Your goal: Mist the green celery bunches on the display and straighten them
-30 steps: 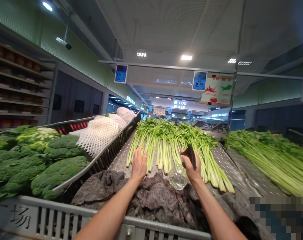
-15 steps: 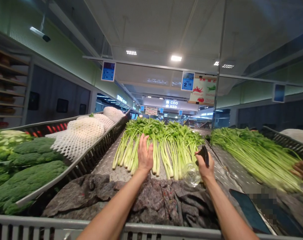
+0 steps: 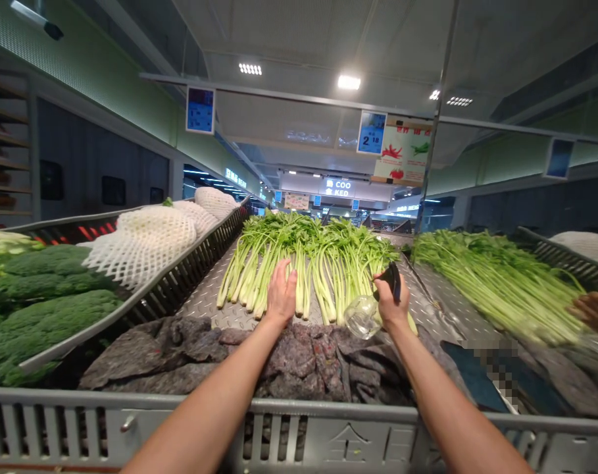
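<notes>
A row of leafy green celery (image 3: pixel 306 263) lies side by side on a metal diamond-plate surface (image 3: pixel 200 299), leaves toward the far end. My left hand (image 3: pixel 281 293) is over the stalk ends left of the middle, fingers stretched out and holding nothing; whether it touches the stalks I cannot tell. In my right hand (image 3: pixel 393 306) is a clear spray bottle (image 3: pixel 362 317) with a black trigger head. Its body tilts out to the left, near the cut ends at the right of the row.
Crumpled grey-brown cloth (image 3: pixel 195 355) lies in front of the celery, behind a grey crate rim (image 3: pixel 145 400). Broccoli (image 3: pixel 47 316) and white foam-netted produce (image 3: pixel 145 237) fill crates on the left. A mirror on the right reflects celery (image 3: pixel 491 283). A dark flat panel (image 3: pixel 471 375) lies lower right.
The view has tipped downward, showing more of the front crate. The spray bottle's body has swung out to the left of my right hand. My left hand stays over the stalks.
</notes>
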`<move>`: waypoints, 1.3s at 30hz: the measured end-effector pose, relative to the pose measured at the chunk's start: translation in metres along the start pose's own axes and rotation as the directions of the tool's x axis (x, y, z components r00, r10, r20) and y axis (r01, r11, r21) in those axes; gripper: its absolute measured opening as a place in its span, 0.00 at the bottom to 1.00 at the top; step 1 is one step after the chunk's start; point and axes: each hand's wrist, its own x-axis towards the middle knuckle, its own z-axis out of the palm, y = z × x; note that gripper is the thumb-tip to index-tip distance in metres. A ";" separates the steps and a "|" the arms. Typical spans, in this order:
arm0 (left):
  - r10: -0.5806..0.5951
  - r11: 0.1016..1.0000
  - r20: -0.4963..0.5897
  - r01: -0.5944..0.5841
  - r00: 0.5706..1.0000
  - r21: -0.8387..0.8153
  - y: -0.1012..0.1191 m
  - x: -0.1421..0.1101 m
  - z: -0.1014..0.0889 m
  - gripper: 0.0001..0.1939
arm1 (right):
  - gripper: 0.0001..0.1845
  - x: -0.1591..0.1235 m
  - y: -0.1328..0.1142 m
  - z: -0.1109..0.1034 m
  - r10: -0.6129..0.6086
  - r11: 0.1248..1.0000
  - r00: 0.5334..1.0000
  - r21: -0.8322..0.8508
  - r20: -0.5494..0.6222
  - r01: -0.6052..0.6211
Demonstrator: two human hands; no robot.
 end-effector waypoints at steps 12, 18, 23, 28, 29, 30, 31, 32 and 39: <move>0.024 0.998 -0.030 -0.022 0.999 0.061 -0.006 -0.003 0.003 0.24 | 0.12 -0.001 -0.002 0.000 -0.035 0.994 0.994 -0.098 0.103 0.045; 0.044 0.996 0.004 -0.044 0.999 0.079 -0.002 -0.006 0.006 0.24 | 0.12 0.000 0.001 -0.001 -0.027 0.995 0.997 -0.095 0.078 0.034; 0.040 0.993 0.009 -0.040 0.999 0.110 0.001 -0.007 0.005 0.25 | 0.12 0.000 0.000 -0.002 -0.043 0.997 0.999 -0.065 0.024 0.045; 0.050 0.988 0.015 -0.052 0.999 0.147 0.004 -0.008 0.005 0.25 | 0.12 -0.002 -0.001 0.000 -0.034 0.998 0.997 -0.056 0.067 0.038; 0.049 0.987 0.020 -0.052 0.999 0.150 0.004 -0.008 0.005 0.25 | 0.12 -0.002 -0.001 0.001 -0.028 0.998 0.997 -0.057 0.067 0.032; 0.049 0.987 0.026 -0.052 0.998 0.153 0.005 -0.009 0.005 0.25 | 0.12 -0.003 -0.001 0.001 -0.026 0.998 0.998 -0.059 0.065 0.030; 0.049 0.986 0.031 -0.053 0.998 0.156 0.005 -0.009 0.005 0.25 | 0.12 -0.003 -0.001 0.002 -0.030 0.998 0.997 -0.061 0.066 0.034; 0.049 0.986 0.035 -0.054 0.998 0.158 0.005 -0.009 0.005 0.25 | 0.12 -0.004 -0.002 0.002 -0.041 0.997 0.997 -0.060 0.067 0.045; 0.037 0.985 0.056 -0.046 0.998 0.168 0.008 -0.010 0.005 0.25 | 0.12 -0.006 -0.005 0.004 -0.063 0.996 0.992 -0.058 0.106 0.070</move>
